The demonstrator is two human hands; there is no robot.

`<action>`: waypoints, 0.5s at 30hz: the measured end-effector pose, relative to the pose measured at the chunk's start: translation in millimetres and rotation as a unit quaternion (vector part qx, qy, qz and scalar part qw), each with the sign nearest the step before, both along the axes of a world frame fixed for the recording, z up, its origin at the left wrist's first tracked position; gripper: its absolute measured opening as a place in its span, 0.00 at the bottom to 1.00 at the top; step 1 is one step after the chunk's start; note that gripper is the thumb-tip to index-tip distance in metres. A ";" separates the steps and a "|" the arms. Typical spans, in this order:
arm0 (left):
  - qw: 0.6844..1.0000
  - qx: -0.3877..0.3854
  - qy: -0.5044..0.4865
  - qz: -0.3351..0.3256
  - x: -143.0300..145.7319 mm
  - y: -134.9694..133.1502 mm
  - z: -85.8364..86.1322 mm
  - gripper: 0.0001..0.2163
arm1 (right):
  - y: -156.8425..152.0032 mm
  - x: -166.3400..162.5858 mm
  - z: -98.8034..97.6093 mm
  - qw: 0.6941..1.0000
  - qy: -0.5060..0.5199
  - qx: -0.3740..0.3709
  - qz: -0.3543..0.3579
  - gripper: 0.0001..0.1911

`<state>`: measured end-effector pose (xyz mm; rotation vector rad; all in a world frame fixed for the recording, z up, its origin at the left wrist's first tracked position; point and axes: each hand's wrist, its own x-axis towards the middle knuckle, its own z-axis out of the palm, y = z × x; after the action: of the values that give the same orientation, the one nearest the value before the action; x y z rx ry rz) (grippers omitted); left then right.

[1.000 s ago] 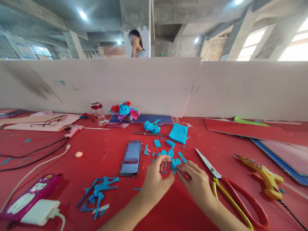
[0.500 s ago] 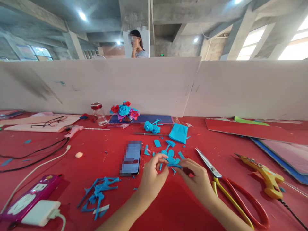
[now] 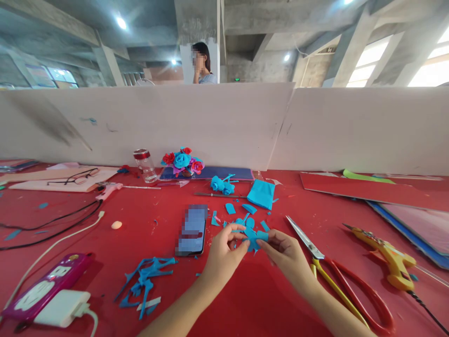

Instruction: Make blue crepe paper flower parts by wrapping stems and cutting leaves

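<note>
My left hand (image 3: 224,255) and my right hand (image 3: 286,255) meet above the red table (image 3: 252,299), both pinching a small blue paper piece (image 3: 253,236) with petal-like lobes. The fingers of each hand are closed on its edges. Loose blue petals (image 3: 242,213) lie just beyond the hands, and a folded blue sheet (image 3: 261,194) lies farther back. A phone (image 3: 191,229) lies left of my left hand. Scissors (image 3: 336,281) with red and yellow handles lie right of my right hand.
A yellow glue gun (image 3: 389,260) lies at the right. Blue scraps (image 3: 143,281), a power strip (image 3: 42,288) with charger and cables sit at the left. A paper flower bouquet (image 3: 182,161), a jar (image 3: 143,164), glasses (image 3: 73,177) and coloured sheets (image 3: 372,189) line the white partition (image 3: 224,121). A person stands behind it.
Both hands have lifted slightly and the blue piece has been turned and spread between the fingertips, its lobes showing more plainly now.
</note>
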<state>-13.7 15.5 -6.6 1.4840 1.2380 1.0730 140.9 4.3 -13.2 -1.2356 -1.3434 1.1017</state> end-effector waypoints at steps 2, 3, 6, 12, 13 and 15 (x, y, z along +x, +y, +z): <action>1.000 -0.012 -0.015 -0.001 -0.2 0.7 -1.2 0.10 | 0.6 0.4 -0.3 1.000 0.002 -0.003 -0.005 0.15; 1.000 -0.016 -0.022 -0.002 -0.2 0.9 -1.9 0.09 | 0.9 0.5 -0.1 1.000 0.004 -0.004 -0.006 0.15; 0.999 -0.024 -0.032 -0.005 -0.2 1.0 -3.5 0.09 | 0.9 -0.3 1.4 1.000 0.012 -0.006 -0.011 0.14; 1.000 -0.021 -0.008 -0.008 -1.1 1.5 -1.8 0.08 | 0.5 0.5 3.8 1.000 0.005 -0.007 -0.021 0.15; 1.000 -0.005 0.009 -0.002 -1.8 1.9 -1.8 0.08 | 1.1 1.7 4.0 1.000 -0.004 -0.006 -0.018 0.15; 0.997 0.053 0.052 0.004 -3.7 3.1 -3.4 0.07 | 2.6 5.0 4.7 1.000 -0.022 -0.003 -0.021 0.16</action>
<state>-17.5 18.5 -10.0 1.6346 1.2766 1.0917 145.9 6.9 -8.4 -1.2926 -1.3430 1.0555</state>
